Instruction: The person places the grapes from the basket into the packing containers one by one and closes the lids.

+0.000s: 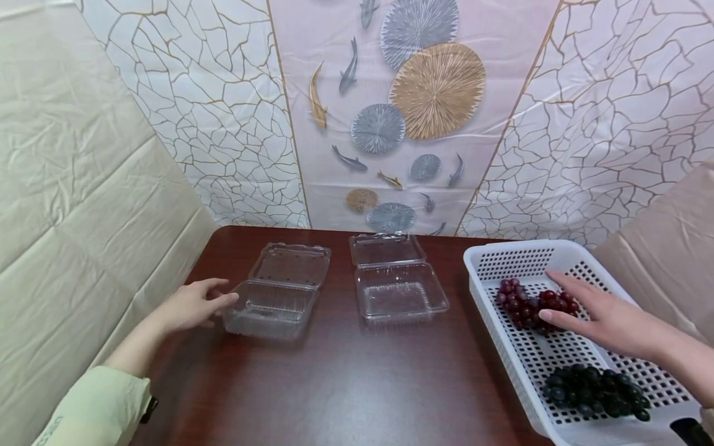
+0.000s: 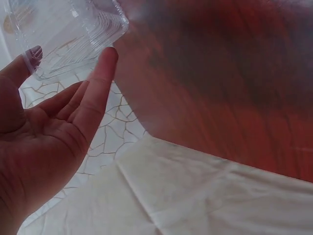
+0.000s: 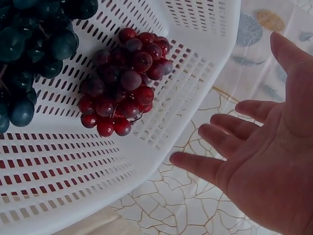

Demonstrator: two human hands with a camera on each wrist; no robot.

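Note:
My left hand (image 1: 192,305) is at the left side of an open clear plastic clamshell box (image 1: 273,308), its thumb and fingertips right at the box's edge. In the left wrist view the fingers are loosely extended around a corner of the clear box (image 2: 73,29). Over the white perforated basket (image 1: 504,365), my right hand (image 1: 613,316) reaches with spread fingers and nothing in its grasp. Below it lies a bunch of red grapes (image 1: 515,303), also plain in the right wrist view (image 3: 124,81). Closer to me in the basket rests a bunch of dark grapes (image 1: 594,390).
A second clear clamshell box (image 1: 401,291) stands with its lid back, mid-table between the first box and the basket. The dark red-brown table (image 1: 346,384) meets a patterned cloth backdrop (image 1: 385,167) behind and beige cloth (image 1: 72,186) at the left.

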